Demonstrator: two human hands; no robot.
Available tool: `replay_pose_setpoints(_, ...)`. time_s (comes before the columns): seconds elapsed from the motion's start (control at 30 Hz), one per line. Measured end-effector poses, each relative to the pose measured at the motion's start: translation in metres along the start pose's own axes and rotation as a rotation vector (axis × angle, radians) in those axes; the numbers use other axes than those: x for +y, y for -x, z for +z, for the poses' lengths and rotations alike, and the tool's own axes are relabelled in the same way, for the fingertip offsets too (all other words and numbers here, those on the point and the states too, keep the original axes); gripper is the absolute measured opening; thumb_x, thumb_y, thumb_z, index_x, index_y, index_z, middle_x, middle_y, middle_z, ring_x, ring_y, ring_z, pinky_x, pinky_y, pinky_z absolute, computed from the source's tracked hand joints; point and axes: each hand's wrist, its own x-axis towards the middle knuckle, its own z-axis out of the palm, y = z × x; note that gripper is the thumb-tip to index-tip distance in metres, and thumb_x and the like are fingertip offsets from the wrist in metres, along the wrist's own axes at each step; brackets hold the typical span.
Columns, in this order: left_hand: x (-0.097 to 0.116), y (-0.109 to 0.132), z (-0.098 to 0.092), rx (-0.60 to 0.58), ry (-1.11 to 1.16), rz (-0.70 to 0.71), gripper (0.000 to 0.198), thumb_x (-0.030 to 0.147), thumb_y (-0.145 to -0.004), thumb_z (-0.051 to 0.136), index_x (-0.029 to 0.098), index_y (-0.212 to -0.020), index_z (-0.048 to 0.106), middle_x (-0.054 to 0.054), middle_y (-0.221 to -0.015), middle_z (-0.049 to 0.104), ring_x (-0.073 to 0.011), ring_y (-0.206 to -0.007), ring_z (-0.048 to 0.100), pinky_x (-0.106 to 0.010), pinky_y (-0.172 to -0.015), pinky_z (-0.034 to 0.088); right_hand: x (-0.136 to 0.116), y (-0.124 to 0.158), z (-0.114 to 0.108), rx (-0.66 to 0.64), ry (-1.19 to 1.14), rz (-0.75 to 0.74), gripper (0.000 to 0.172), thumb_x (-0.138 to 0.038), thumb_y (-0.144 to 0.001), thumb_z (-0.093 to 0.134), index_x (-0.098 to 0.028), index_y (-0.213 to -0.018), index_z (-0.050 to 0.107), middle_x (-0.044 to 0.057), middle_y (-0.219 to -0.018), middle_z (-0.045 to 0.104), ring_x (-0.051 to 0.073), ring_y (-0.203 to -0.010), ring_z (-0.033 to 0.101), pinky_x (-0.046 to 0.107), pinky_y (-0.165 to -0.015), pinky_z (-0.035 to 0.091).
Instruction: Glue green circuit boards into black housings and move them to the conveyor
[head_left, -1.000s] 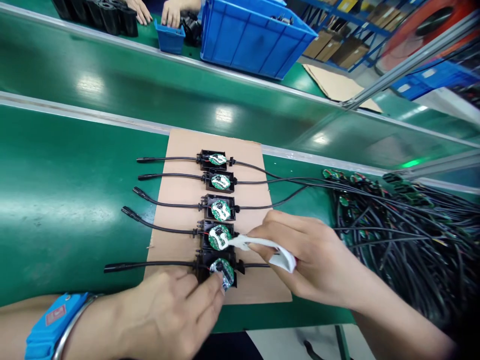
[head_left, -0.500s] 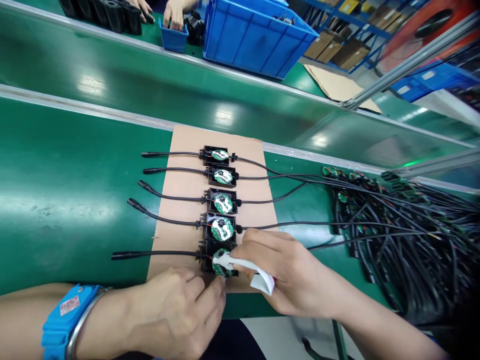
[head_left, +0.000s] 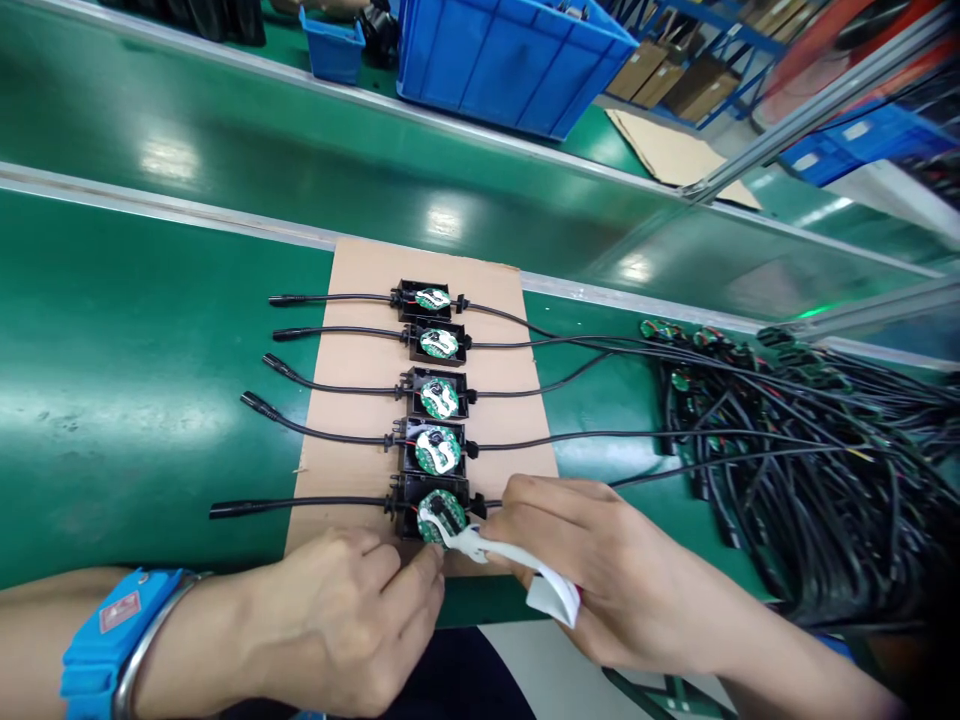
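Note:
My right hand (head_left: 577,560) is closed round a white, flattened glue tube (head_left: 551,590). Its nozzle reaches the lower right of a round green circuit board (head_left: 441,508), where a curved white bead lies along the left and lower rim. That board sits in the nearest black plastic box (head_left: 409,490). My left hand (head_left: 367,610) is curled, its fingertips pressed at the box's near edge; the thumb is hidden. Beyond it, several like boxes (head_left: 436,398) stand in a column on brown cardboard (head_left: 352,360), their boards bearing white glue and black cables leaving both sides.
A heap of black cables (head_left: 795,500) with green boards covers the right of the green table (head_left: 135,350). Behind a low partition (head_left: 300,170) stand a large blue crate (head_left: 510,70) and a small blue bin (head_left: 334,50). My left wrist wears a blue strap (head_left: 112,630).
My right hand has moved the tube's nozzle from the board's upper left to its lower right, and a curved white bead now shows. The view has shifted slightly. The other person's hands are mostly out of view.

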Motion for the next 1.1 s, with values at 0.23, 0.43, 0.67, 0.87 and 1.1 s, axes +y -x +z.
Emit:
replay_pose_setpoints(0.23, -0.001, -0.001, -0.001, -0.005, 0.025, -0.006, 0.034, 0.013, -0.088, 0.044, 0.006, -0.114, 0.065, -0.018, -0.116, 0.067, -0.0183, -0.061, 0.061, -0.030, -0.046, 0.050, 0.004, 0.002, -0.002, 0.051, 0.004, 0.021, 0.023, -0.006, -0.082, 0.040, -0.016, -0.091, 0.059, 0.006, -0.082, 0.055, 0.015, -0.071, 0.049, 0.025, -0.060, 0.039)
replay_pose_setpoints(0.43, -0.002, -0.001, -0.001, 0.011, 0.025, -0.005, 0.033, 0.013, -0.087, 0.045, 0.007, -0.112, 0.066, -0.018, -0.114, 0.068, -0.0175, -0.059, 0.060, -0.030, -0.045, 0.049, 0.009, -0.007, -0.003, 0.076, -0.015, -0.008, 0.028, -0.005, -0.081, 0.041, -0.017, -0.099, 0.059, 0.004, -0.078, 0.052, 0.014, -0.068, 0.046, 0.024, -0.056, 0.035)
replay_pose_setpoints(0.67, -0.001, -0.001, 0.000, 0.023, 0.030, -0.014, 0.032, 0.015, -0.084, 0.051, 0.006, -0.111, 0.065, -0.019, -0.112, 0.068, -0.0181, -0.057, 0.059, -0.031, -0.042, 0.045, 0.014, -0.011, -0.003, 0.065, 0.017, -0.007, 0.026, -0.004, -0.079, 0.040, -0.017, -0.093, 0.059, 0.003, -0.076, 0.050, 0.014, -0.064, 0.044, 0.026, -0.055, 0.032)
replay_pose_setpoints(0.87, -0.001, -0.002, 0.001, 0.043, 0.027, -0.024, 0.033, 0.014, -0.083, 0.049, 0.006, -0.110, 0.066, -0.019, -0.113, 0.068, -0.0184, -0.057, 0.059, -0.031, -0.044, 0.045, 0.009, -0.009, -0.006, 0.069, 0.053, -0.003, 0.025, -0.005, -0.080, 0.037, -0.017, -0.085, 0.059, 0.004, -0.074, 0.052, 0.015, -0.061, 0.043, 0.028, -0.053, 0.030)
replay_pose_setpoints(1.1, 0.002, -0.001, 0.003, 0.039, 0.026, -0.024, 0.035, 0.011, -0.086, 0.042, 0.004, -0.112, 0.064, -0.020, -0.110, 0.068, -0.0199, -0.059, 0.061, -0.032, -0.044, 0.048, 0.015, 0.004, -0.015, 0.219, -0.146, 0.047, 0.019, -0.008, -0.087, 0.049, -0.019, -0.097, 0.062, 0.002, -0.079, 0.060, 0.011, -0.068, 0.052, 0.023, -0.061, 0.040)
